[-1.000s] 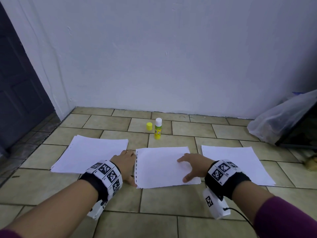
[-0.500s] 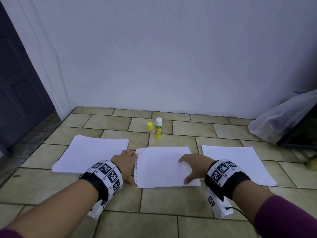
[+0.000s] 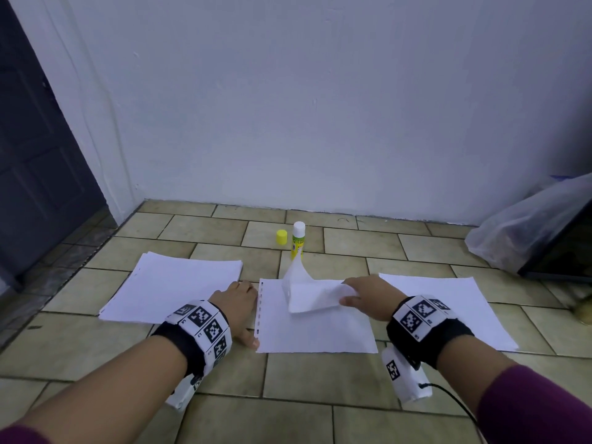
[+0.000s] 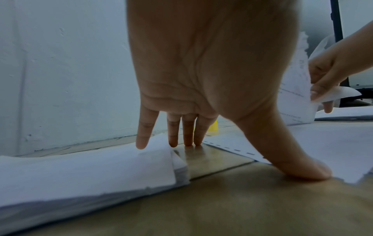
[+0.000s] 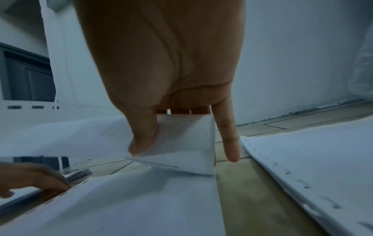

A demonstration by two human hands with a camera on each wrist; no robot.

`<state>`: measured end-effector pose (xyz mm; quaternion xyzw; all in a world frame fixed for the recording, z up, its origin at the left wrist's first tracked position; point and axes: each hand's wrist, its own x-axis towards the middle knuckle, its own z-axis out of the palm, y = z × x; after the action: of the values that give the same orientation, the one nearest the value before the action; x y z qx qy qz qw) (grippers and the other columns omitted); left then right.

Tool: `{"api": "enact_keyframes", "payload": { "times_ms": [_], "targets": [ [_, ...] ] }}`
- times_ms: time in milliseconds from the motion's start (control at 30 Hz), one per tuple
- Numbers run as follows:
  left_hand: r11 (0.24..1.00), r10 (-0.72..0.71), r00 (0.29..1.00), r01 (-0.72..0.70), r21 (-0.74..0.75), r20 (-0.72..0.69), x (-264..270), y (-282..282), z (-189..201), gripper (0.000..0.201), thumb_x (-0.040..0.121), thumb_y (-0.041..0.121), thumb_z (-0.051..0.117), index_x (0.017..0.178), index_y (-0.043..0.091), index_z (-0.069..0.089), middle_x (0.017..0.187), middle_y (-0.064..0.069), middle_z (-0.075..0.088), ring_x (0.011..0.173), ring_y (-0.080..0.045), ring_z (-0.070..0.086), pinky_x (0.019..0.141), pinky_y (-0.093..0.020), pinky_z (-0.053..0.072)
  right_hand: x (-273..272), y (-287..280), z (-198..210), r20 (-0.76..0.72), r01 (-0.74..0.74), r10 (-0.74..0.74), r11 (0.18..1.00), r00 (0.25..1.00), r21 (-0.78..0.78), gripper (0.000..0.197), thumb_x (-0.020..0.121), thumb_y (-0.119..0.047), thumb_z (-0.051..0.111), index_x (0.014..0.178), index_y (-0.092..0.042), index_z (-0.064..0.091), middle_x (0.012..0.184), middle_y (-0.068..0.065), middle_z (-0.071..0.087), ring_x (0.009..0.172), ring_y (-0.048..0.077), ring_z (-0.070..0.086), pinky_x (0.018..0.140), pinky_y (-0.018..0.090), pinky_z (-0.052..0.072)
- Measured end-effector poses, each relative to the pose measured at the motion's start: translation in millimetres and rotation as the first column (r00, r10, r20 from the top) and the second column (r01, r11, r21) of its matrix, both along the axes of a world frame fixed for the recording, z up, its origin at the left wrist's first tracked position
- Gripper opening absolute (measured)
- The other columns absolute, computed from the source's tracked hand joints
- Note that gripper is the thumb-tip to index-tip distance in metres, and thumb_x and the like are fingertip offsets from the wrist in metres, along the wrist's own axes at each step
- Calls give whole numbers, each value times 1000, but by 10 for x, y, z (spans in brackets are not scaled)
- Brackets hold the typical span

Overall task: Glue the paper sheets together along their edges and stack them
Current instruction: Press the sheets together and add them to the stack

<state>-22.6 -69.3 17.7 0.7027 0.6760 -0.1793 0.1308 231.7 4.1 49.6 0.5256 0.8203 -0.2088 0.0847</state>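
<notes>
Three lots of white paper lie on the tiled floor: a left stack (image 3: 173,286), a middle sheet (image 3: 314,328) and a right stack (image 3: 448,309). My right hand (image 3: 368,296) pinches the top middle sheet (image 3: 307,293) by its right edge and has it lifted and curled leftward; thumb and fingers clamp the sheet (image 5: 181,143) in the right wrist view. My left hand (image 3: 237,302) rests flat on the floor between the left stack and the middle sheet, fingers (image 4: 187,132) straight, thumb (image 4: 292,159) at the punched edge. An uncapped glue stick (image 3: 298,238) stands behind, its yellow cap (image 3: 281,237) beside it.
A white wall runs close behind the glue stick. A dark door (image 3: 38,155) stands at the left. A clear plastic bag (image 3: 525,232) and a dark panel (image 3: 563,251) sit at the right.
My right hand was pressing flat on the middle sheet; now it has pinched the sheet's right edge and lifted it up and leftward. The left hand has stayed put.
</notes>
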Motion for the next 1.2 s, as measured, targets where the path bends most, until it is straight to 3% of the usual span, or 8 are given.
{"api": "enact_keyframes", "payload": {
  "times_ms": [67, 133, 333, 633, 1200],
  "targets": [
    [1000, 3, 999, -4, 8, 32, -5, 4, -3, 106, 73, 54, 73, 150, 17, 11, 153, -1, 22, 139, -21, 25, 107, -43, 37, 12, -20, 5, -31, 9, -9, 1000, 999, -9, 36, 97, -33, 50, 132, -25, 51, 125, 6, 59, 115, 24, 53, 91, 31, 42],
    [1000, -12, 999, 13, -11, 43, -7, 6, 4, 107, 73, 53, 73, 151, 23, 7, 152, -2, 21, 139, -23, 24, 105, -44, 38, 2, -35, 13, -54, 13, -13, 1000, 998, 3, 42, 97, -34, 49, 138, -28, 45, 125, 7, 59, 115, 24, 53, 91, 31, 42],
    [997, -47, 999, 47, -67, 5, -12, 10, 18, 97, 76, 55, 70, 150, 30, 12, 149, -5, 22, 138, -24, 22, 105, -45, 38, 57, 16, 160, -173, 31, -11, 993, 985, 110, 41, 95, -35, 53, 135, -29, 50, 129, 1, 60, 118, 21, 53, 95, 29, 42],
    [997, -44, 999, 45, -63, 20, -40, 17, -23, 95, 75, 54, 71, 149, 28, 18, 148, -6, 22, 138, -25, 23, 105, -46, 39, -7, -190, -203, 129, -134, 133, 991, 983, -5, 55, 93, -43, 53, 145, -33, 36, 146, 1, 44, 132, 21, 42, 108, 35, 35],
    [997, -34, 998, 37, -68, 48, -62, 32, -48, 96, 75, 55, 71, 150, 27, 18, 153, -3, 17, 139, -24, 21, 104, -44, 39, -89, -129, -278, 165, -145, 142, 989, 976, 7, 57, 95, -43, 51, 147, -32, 31, 141, 6, 43, 131, 23, 40, 106, 34, 33]
  ]
}}
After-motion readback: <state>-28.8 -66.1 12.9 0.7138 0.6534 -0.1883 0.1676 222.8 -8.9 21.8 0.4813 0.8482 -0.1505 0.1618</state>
